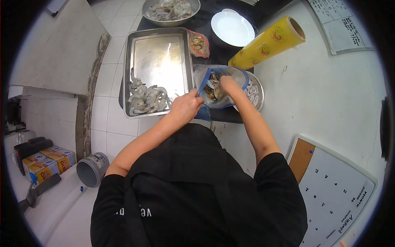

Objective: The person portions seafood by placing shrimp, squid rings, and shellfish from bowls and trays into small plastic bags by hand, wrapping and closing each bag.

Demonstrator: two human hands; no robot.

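My left hand (187, 107) is closed on the blue-edged rim of a clear plastic bag (234, 74). Inside that bag lie dark-shelled pieces (212, 88) that look like shellfish. My right hand (227, 85) reaches into the bag's mouth with its fingers curled; what they hold, if anything, is hidden. Partly under the bag, a round metal bowl (261, 96) holds pale rings (252, 92). Left of the bag is a metal tray (158, 45) with grey peeled shrimp (146, 99) at its near left. A small red-edged bag (198, 44) with pale shellfish touches the tray's right side.
Beyond the tray sits a metal bowl (171, 19) of raw shrimp. White plates (233, 27) and a yellow roll of wrap (267, 43) stand at the back right. A grey bucket (92, 169) is at the lower left, and a whiteboard (337, 193) at the lower right.
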